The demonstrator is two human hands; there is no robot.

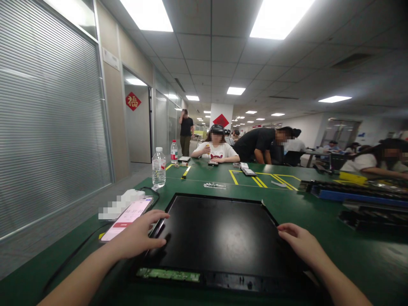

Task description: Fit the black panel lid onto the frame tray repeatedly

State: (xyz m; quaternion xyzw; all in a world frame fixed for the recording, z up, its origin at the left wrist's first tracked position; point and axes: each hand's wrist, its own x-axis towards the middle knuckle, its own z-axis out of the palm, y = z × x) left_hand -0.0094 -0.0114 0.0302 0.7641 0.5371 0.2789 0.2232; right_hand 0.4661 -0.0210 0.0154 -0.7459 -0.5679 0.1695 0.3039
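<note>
A flat black display panel [219, 233] lies in front of me on the green table, its glossy face up. Along its near edge a strip of green circuit board [168, 274] is exposed. My left hand [140, 233] is at the panel's left edge, thumb and fingers spread apart, fingertips reaching over the border. At the right edge, my right hand [298, 240] has its fingers close together and bent, the tips on the frame. The undersides of those fingers are hidden.
A phone [127, 219] with a lit screen and a black cable [73, 250] lie left. A water bottle [158, 168] stands behind them. Black and blue long parts [350, 195] are at right. Small metal pieces [214, 185] lie beyond the panel. A person [219, 151] sits opposite.
</note>
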